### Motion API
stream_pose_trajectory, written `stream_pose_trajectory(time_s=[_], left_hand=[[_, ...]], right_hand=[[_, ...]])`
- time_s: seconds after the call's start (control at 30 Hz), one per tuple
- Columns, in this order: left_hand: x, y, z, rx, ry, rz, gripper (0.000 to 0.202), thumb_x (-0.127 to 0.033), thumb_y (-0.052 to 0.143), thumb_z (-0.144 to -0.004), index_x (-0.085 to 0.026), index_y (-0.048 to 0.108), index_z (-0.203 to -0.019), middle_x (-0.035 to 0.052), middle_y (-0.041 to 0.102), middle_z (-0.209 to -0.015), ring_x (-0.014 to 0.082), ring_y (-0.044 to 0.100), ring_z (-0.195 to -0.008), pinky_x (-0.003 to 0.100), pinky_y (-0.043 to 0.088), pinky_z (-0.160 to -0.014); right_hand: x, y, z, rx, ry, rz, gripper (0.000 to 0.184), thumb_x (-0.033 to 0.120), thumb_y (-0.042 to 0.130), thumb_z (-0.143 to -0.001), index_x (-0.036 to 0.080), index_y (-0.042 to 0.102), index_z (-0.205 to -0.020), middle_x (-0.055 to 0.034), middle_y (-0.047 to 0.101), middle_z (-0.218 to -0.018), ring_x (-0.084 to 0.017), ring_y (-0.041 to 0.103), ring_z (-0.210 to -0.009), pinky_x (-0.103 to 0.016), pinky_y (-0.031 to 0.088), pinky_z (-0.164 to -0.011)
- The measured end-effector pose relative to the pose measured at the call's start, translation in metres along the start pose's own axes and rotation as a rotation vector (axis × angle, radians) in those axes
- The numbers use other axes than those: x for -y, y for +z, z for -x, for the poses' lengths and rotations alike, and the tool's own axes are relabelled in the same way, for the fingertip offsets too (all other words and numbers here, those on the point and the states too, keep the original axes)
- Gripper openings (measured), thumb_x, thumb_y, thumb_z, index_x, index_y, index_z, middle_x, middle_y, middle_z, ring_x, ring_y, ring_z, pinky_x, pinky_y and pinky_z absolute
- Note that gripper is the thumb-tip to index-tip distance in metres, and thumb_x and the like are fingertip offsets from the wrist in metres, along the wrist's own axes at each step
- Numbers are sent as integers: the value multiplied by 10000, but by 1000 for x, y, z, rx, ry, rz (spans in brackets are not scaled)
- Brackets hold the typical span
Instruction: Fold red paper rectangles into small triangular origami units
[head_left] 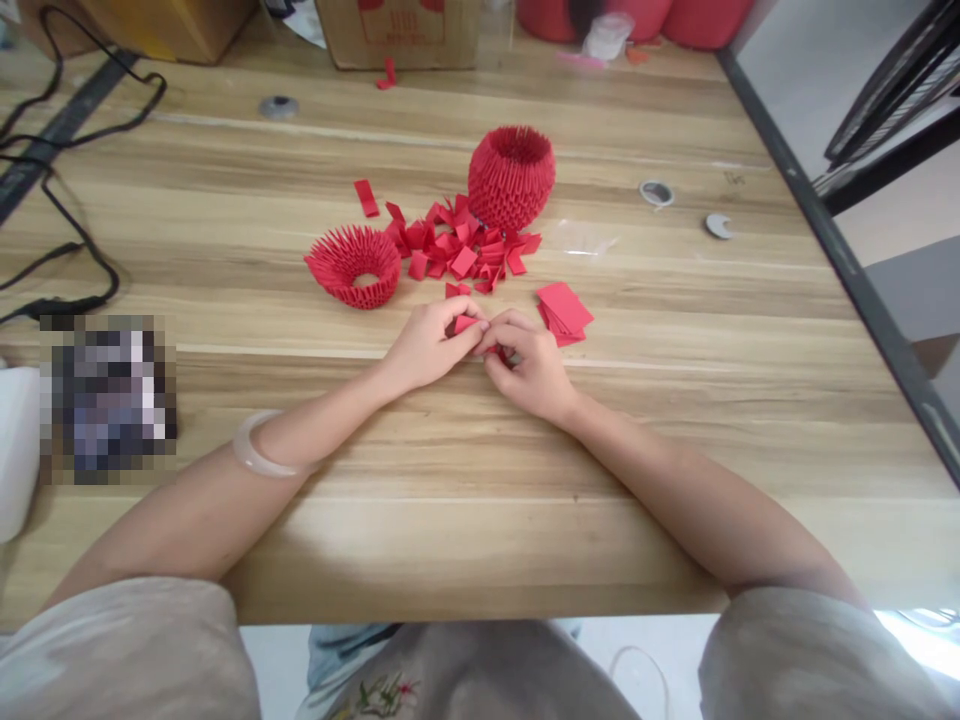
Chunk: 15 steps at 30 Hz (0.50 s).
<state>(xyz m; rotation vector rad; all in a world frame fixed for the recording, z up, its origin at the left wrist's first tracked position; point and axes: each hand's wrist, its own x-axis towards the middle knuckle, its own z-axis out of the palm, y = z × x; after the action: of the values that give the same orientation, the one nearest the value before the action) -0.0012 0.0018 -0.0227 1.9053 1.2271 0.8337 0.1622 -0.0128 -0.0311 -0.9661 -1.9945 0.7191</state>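
Observation:
Near the middle of the table, my left hand (431,340) pinches a small piece of red paper (466,324). My right hand (531,365) meets it there, its fingers closed on the same paper, though their grip partly hides it. Just right of my right hand lies a stack of red paper slips (564,312). Beyond my hands spreads a pile of folded red paper pieces (461,245). A round red paper vase (511,178) stands behind the pile, and a shallow red paper bowl (354,268) tilts at its left.
A cardboard box (397,35) and red containers (705,20) line the back. Black cables (82,245) run along the left, near a blurred-out object (112,400). A roll of tape (656,193) and a cable-hole cover (718,226) lie at the right.

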Motion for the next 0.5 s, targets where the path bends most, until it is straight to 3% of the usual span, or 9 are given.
stream_pose_trajectory(time_s=[0.5], left_hand=[[0, 0, 0, 4, -2, 2, 179, -302, 513, -806, -144, 597, -816, -14, 526, -627, 93, 443, -556, 216, 329, -524]], right_hand=[[0, 0, 0, 3, -8, -5, 163, 63, 474, -677, 151, 610, -703, -44, 556, -807, -99, 490, -627, -241, 436, -611]])
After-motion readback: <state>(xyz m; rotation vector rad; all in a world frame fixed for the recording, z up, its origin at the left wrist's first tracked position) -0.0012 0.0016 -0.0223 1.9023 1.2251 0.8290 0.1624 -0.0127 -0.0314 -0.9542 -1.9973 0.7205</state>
